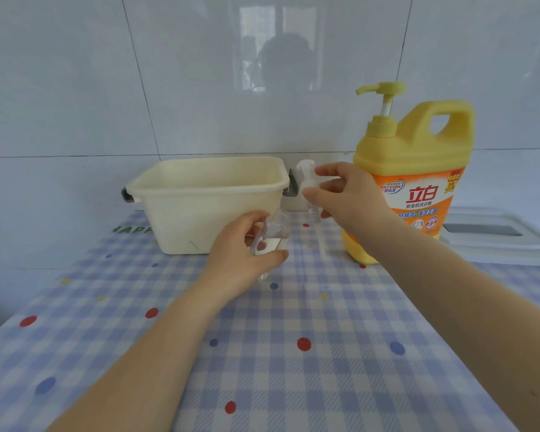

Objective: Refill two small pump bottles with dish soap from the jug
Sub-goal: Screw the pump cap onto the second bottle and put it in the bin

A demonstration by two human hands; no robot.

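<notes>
A: On the blue-checked, dotted tablecloth (pixel 293 353), just right of the cream rectangular plastic tub (pixel 206 207), the left hand (pixel 243 254) is wrapped round a small clear plastic bottle body (pixel 270 238). Fingers curl behind it, thumb across the front. Neck appears open, no pump fitted.

B: And the right hand (pixel 346 194)?

A: Pinching a small white pump head (pixel 307 179) between thumb and fingertips, lifted above the cloth, between the tub and the large yellow dish-soap jug with handle and pump (pixel 418 182). A clear dip tube seems to hang below the pump, but it blurs into the background; a second bottle may stand there instead, and the view cannot settle it.

B: Handling notes for the bottle?

A: Judged light, thin-walled and stiff enough to hold shape, though a hard squeeze would likely dent it. Clear plastic turns slippery once soap wets it. Best held round the mid-body, as the left hand has it, base resting on or close to the cloth.

B: The jug?

A: Upright near the tiled wall, behind the right forearm, untouched. It looks full, so probably heavy; take it by the moulded handle, or leave it standing and press the pump top with the bottle's neck under the spout.

B: Risk?

A: A narrow neck under thick soap. Overflow would slick the grip.
</notes>
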